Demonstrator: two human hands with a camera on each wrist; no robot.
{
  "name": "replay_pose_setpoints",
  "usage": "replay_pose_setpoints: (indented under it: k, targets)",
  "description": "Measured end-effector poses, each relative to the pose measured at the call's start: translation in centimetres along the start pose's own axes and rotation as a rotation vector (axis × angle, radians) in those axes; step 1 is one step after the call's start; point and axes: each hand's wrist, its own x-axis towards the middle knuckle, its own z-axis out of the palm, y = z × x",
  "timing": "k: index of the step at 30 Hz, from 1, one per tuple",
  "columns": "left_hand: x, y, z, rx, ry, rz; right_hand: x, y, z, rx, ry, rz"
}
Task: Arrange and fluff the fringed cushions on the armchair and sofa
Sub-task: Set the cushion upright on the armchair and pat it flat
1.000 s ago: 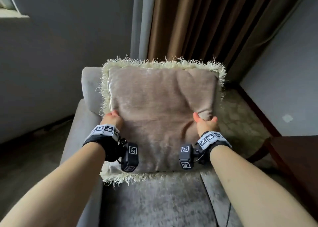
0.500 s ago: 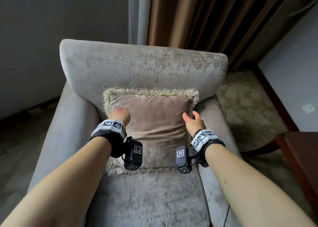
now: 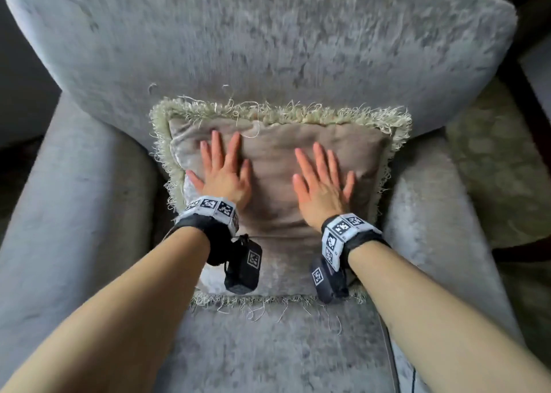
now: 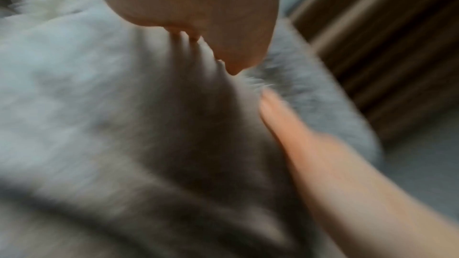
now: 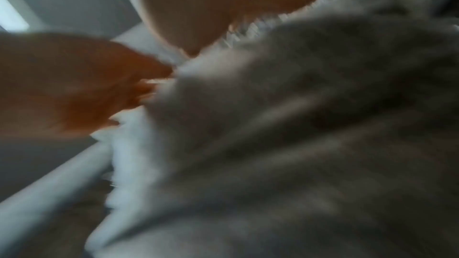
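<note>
Hands (image 3: 226, 175) flattened since, pressing cushion (image 3: 274, 166) vs chairback (image 3: 268, 40).

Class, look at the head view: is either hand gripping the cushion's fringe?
No: the left hand and right hand lie flat with straight fingers on the cushion face, inside its fringe.

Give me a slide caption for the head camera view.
Both hands press flat on a fringed cushion propped against the armchair back.

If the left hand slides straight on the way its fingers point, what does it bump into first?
Probably the cushion's fringe along its top edge, then the armchair backrest. The left hand lies flat, fingers pointing up-cushion.
</note>
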Motion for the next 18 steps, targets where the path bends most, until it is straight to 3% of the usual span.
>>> replay_pose_setpoints:
  k: [2, 4, 5, 6, 7, 10, 11, 13, 15, 18]
  targets:
    - [0.2, -3.9, 2.7, -0.008, 0.033, -0.200, -0.7, 4.7, 2.6, 0.041, -0.037, 0.290]
    - [0.0, -6.3, 3.7, -0.126, 0.058, -0.501, -1.5, 7.7, 3.1, 0.162, 0.033, 0.635]
    - [-0.4, -6.9, 3.8, -0.147, 0.091, -0.573, -2.2, 7.8, 3.0, 0.151, 0.095, 0.672]
    - [-0.9, -6.9, 4.0, -0.138, 0.151, -0.528, -2.8, 6.8, 3.1, 0.095, 0.182, 0.577]
    - [-1.7, -6.2, 4.2, -0.130, 0.226, -0.388, -3.4, 5.1, 3.1, 0.057, 0.245, 0.396]
    - [-4.6, -2.6, 5.7, -0.119, 0.299, 0.092, -5.7, 0.0, 5.9, -0.002, 0.123, -0.134]
    - [-5.4, -2.0, 6.8, -0.067, 0.258, 0.186, -6.2, -0.3, 7.1, -0.064, 0.077, -0.210]
    - [-6.2, -3.3, 9.1, 0.084, 0.157, 0.282, -6.2, 1.8, 8.9, -0.144, 0.043, -0.215]
    - [-6.7, -7.4, 10.5, 0.169, 0.114, 0.208, -7.0, 4.9, 9.7, -0.185, 0.058, -0.158]
    - [-8.4, -12.5, 10.5, 0.061, 0.122, -0.190, -9.0, 7.6, 9.4, -0.152, 0.125, 0.122]
